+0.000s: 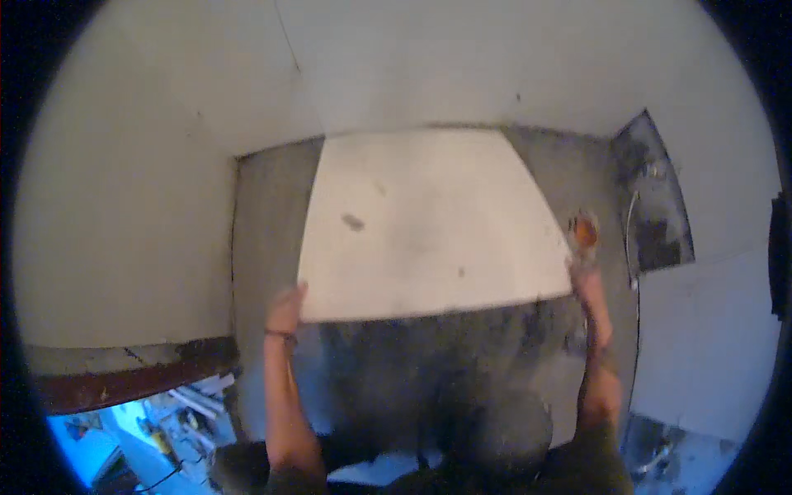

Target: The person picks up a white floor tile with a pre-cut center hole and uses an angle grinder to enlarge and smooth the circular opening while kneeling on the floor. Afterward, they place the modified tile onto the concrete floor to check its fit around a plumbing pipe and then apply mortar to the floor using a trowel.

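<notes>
A large white board (pixel 412 223) with a few dark smudges spans the space in front of me. Its far edge meets the pale wall, or comes close to it. Around the near left corner of the board, my left hand (pixel 287 308) is closed, with a dark band on its wrist. At the near right corner, my right hand (pixel 584 279) grips the edge; its fingers are partly blurred. Just beyond that hand is a small round container with something orange inside (pixel 584 232). The board hides part of the grey surface (pixel 268 206) beneath it.
Pale walls (pixel 396 66) rise at the back and both sides. On the right wall is a dark patch (pixel 657 206) with a pale cable or tube. A reddish-brown ledge (pixel 132 384) runs at lower left, with scattered tools and debris (pixel 194 421) on the bluish floor below.
</notes>
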Demonstrator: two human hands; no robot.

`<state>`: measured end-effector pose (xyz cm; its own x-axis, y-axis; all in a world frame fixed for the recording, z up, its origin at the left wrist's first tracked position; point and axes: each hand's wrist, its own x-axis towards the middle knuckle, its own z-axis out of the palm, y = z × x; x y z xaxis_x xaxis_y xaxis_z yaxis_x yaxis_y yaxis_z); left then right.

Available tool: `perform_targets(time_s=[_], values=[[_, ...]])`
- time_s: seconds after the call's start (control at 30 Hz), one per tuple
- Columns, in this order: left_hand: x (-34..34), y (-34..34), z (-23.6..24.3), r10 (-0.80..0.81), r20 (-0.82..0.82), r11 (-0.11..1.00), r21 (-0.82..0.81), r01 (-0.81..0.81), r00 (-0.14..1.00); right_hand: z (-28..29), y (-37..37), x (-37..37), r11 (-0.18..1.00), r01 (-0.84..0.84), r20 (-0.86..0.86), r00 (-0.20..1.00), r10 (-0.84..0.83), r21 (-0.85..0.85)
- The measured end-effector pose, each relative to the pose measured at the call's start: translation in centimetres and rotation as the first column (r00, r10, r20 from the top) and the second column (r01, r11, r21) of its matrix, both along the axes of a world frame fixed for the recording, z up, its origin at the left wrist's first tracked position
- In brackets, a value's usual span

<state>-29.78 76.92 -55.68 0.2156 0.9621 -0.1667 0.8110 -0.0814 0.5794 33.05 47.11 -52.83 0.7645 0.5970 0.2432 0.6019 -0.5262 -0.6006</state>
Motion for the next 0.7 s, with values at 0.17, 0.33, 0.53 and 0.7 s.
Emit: perform_targets(time_s=[0.17, 0.33, 0.53, 0.7], values=[[1.9, 5.5, 14.9, 0.462, 0.38, 0.782, -0.6, -0.166, 0.802, 15.1, 7.4, -2.7, 0.975, -0.074, -0.444, 0.896, -0.027, -0.21], [5.8, 15.5, 25.1, 0.541, 0.589, 0.674, -0.731, 0.11, 0.6, 23.6, 14.7, 5.4, 0.996, -0.042, -0.627, 0.779, -0.015, -0.077], [12.6, 22.8, 34.4, 0.618, 0.676, 0.752, -0.657, -0.052, 0.401, 31.0, 23.8, 8.0, 0.95, 0.242, -0.894, 0.442, 0.073, 0.198], [14.9, 28.5, 36.1, 0.437, 0.697, 0.859, -0.511, -0.034, 0.569, 30.5, 31.3, 11.8, 0.949, 0.202, -0.904, 0.402, 0.146, 0.243]])
